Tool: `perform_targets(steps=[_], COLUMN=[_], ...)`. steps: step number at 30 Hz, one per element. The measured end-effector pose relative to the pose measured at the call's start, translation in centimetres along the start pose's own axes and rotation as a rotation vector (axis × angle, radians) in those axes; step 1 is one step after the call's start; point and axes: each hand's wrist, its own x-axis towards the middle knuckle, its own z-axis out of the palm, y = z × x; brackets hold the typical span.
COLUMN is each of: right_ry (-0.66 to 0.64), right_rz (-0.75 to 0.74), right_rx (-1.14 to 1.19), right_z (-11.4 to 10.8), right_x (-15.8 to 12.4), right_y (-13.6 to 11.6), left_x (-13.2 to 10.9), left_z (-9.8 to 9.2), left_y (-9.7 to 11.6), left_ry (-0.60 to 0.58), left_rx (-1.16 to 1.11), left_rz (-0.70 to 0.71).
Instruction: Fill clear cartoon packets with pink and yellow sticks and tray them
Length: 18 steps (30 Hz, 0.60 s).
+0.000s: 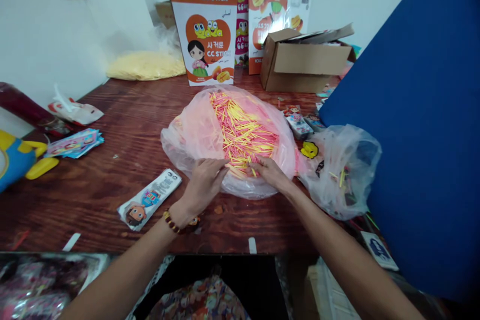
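Note:
A large clear plastic bag [195, 135] lies open on the wooden table [123, 110], filled with a heap of thin pink and yellow sticks [242, 130]. My left hand [204, 180] and my right hand [268, 170] meet at the near edge of the heap. The fingers of both are curled together on a small bunch of sticks. A beaded bracelet is on my left wrist. A printed packet [150, 200] with a cartoon face lies flat just left of my left hand.
Tall CC Stick cartons [206, 20] and an open brown box [300, 60] stand at the back. A smaller clear bag [345, 170] lies right, against a blue board [420, 120]. A pile of packets [75, 142] and a yellow-blue toy [18, 160] lie left.

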Motion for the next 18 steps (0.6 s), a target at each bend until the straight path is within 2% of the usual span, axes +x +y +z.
perform_targets(steps=[4, 7, 10, 12, 14, 16, 18], right_ry=[0.005, -0.004, 0.003, 0.058, 0.009, 0.003, 0.006], right_rz=[-0.020, -0.028, -0.025, -0.037, -0.075, -0.083, -0.082], right_rx=[-0.142, -0.219, -0.307, -0.406, -0.522, -0.641, -0.758], right_z=[0.2, 0.2, 0.2, 0.2, 0.4, 0.8, 1.3], right_x=[0.2, 0.5, 0.5, 0.5, 0.6, 0.7, 0.8], right_y=[-0.3, -0.9, -1.4, -1.5, -1.5, -1.5, -1.7], left_x=[-4.5, -7.3, -9.3, -9.9, -10.0, -9.6, -9.0], left_z=[-3.7, -6.3, -8.1, -8.9, -9.3, -9.4, -9.2], left_y=[-3.2, -6.6, -9.5, -10.7, -11.4, -11.9, -12.3], left_ry=[0.108, 0.075, 0.064, 0.027, 0.024, 0.019, -0.049], left_rx=[0.011, 0.048, 0.133, 0.238, 0.296, 0.280, 0.259], left_rz=[-0.227, -0.445, -0.541, -0.576, -0.615, -0.642, -0.652])
